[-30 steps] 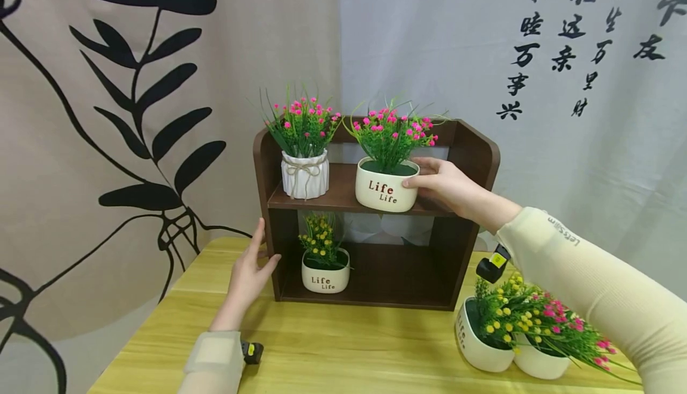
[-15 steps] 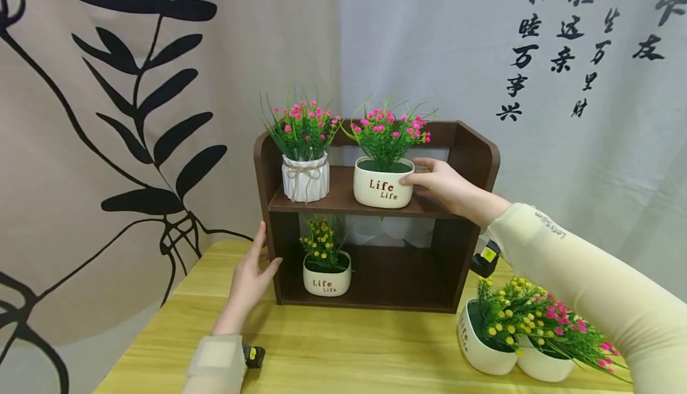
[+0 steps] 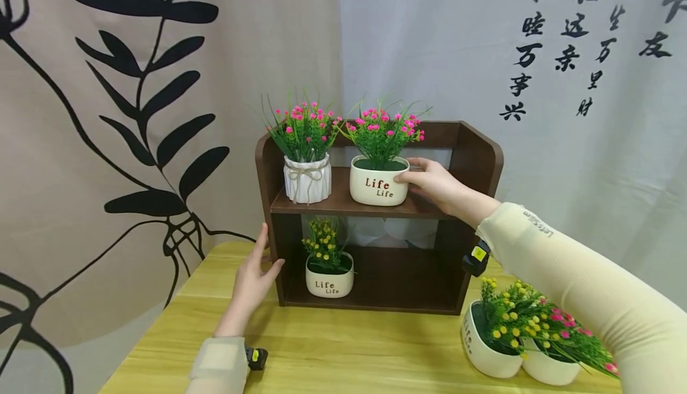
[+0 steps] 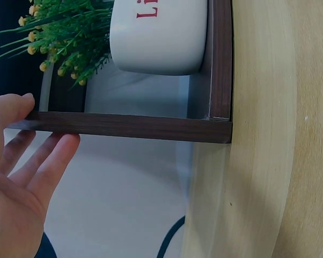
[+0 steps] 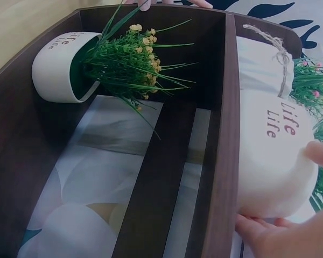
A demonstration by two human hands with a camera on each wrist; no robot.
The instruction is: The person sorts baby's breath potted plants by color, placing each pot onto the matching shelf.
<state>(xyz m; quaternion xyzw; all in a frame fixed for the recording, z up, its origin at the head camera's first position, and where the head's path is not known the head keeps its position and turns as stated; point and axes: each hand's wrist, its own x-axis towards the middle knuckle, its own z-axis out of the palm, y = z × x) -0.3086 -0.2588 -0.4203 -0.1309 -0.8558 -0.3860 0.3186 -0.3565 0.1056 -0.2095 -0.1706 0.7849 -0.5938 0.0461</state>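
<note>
Pale yellow wood grain runs across the tabletop [image 3: 343,346], nearest the viewer. At its right front stand two white ceramic pots side by side: one with yellow artificial flowers [image 3: 491,337], and just behind it one with pink artificial flowers [image 3: 558,355], their sprays mingling.

Further in, the left hand [image 3: 252,278], in a cream sleeve, rests against the left side panel of the dark brown wooden two-tier shelf unit [image 3: 483,155]; its fingers are straight and relaxed, the thumb at the front edge of the panel and the fingers along its outer face, gripping nothing. The left wrist view shows the same: fingertips [image 4: 64,142] lying along the panel's edge.

Inside the lower compartment, at its left, sits a small white "Life" pot of yellow flowers [image 3: 328,278].

On the upper shelf the right hand [image 3: 437,182] holds the white rounded ceramic pot lettered "Life" with pink flowers [image 3: 378,182] by its right side, thumb on the front face and fingers curled round behind. That pot stands upright on the shelf board, middle of the tier. Just left of it stands a white ribbed pot tied with twine, also with pink flowers [image 3: 307,179]; the two sprays touch.

Behind everything hang a beige curtain with black leaf print [image 3: 134,114] and a grey curtain with black calligraphy [image 3: 563,54].
</note>
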